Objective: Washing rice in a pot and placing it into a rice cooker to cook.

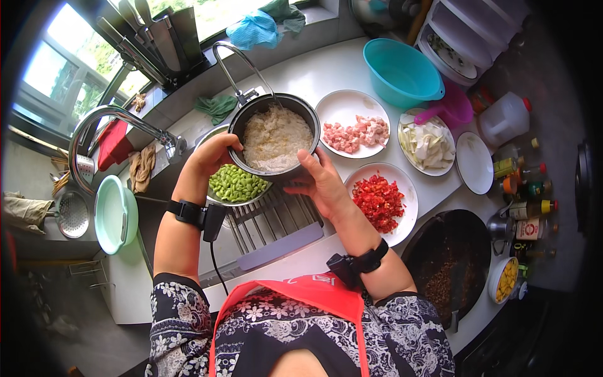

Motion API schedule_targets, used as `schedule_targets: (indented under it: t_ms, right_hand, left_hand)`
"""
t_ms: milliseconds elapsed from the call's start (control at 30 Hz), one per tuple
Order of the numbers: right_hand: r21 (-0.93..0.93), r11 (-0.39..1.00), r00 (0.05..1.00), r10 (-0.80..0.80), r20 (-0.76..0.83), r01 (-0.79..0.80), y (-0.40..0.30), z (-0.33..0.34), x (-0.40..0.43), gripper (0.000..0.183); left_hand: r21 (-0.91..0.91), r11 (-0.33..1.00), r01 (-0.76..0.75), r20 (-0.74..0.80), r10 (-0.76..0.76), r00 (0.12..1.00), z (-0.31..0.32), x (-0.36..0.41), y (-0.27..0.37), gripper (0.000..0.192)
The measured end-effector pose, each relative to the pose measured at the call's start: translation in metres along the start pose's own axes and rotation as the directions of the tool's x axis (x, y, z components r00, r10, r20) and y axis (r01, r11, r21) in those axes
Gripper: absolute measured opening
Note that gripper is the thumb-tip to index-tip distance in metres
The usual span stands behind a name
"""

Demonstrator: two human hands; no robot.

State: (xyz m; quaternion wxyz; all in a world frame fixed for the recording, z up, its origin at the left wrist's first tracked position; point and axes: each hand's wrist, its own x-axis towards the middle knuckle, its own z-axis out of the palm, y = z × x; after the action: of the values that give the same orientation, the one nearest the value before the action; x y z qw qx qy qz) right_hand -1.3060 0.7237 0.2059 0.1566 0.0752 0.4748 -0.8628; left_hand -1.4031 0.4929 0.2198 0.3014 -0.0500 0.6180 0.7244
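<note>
A dark round pot (239, 126) is held up between both hands. Pale, grainy food that looks like cooked rice (278, 139) fills much of it. My left hand (217, 153) grips the left side, thumb at the rim. On the right side, my right hand (322, 181) has its thumb near the rim, with the other fingers partly hidden below. Shelled green beans (238, 185) lie in a round vessel partly under the pot. That vessel stands over a metal roll-up rack (273, 221) across the sink. Chopped red chillies (378, 201) sit on a plate close to my right forearm.
Plates of diced raw meat (355, 134) and sliced white vegetable (427, 143) stand at the right, near a turquoise basin (400, 75). A wok (447, 264) holds dark bits and a spatula. Curved faucets (113, 110) and a knife block (183, 42) rise at the back left.
</note>
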Motion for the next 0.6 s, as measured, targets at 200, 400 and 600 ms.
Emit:
schedule_targets:
  t_ms: [200, 400, 600]
  right_hand:
    - [0.151, 0.988, 0.999, -0.01, 0.034, 0.004, 0.003, 0.006, 0.005, 0.053]
    - [0.141, 0.977, 0.983, -0.143, -0.112, 0.158, 0.009, 0.019, 0.004, 0.051]
    - [0.15, 0.968, 0.978, -0.207, 0.011, 0.203, 0.011, 0.028, -0.001, 0.056]
  left_hand:
    - [-0.112, 0.985, -0.132, -0.022, 0.13, 0.991, 0.015, -0.007, -0.019, 0.039]
    - [-0.257, 0.944, -0.206, -0.114, 0.182, 0.977, 0.077, -0.04, -0.046, 0.049]
    - [-0.295, 0.901, -0.317, -0.172, 0.276, 0.946, 0.072, -0.03, -0.051, 0.042]
